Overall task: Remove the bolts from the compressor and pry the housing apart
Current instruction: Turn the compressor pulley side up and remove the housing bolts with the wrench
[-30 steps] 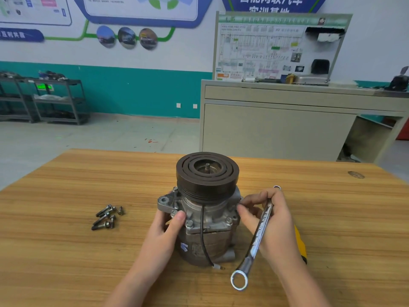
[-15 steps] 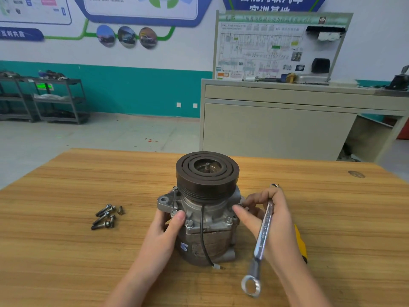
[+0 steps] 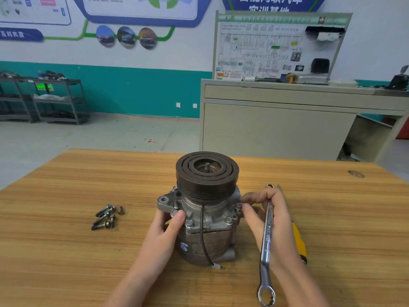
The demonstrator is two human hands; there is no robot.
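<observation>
Right grip (image 3: 269, 220) around wrench (image 3: 266, 244), fingertips at compressor (image 3: 205, 209) bolt (image 3: 238, 205)

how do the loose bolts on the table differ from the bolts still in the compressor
The loose bolts lie on their sides in a small pile on the table, full shanks showing; the seated bolts stand upright in the compressor flange, only heads showing. The loose ones are untouched; the right hand fingers one seated bolt. Both have silver hex heads.

Yellow tool (image 3: 299, 242) mostly behind right hand (image 3: 274, 227)
</observation>
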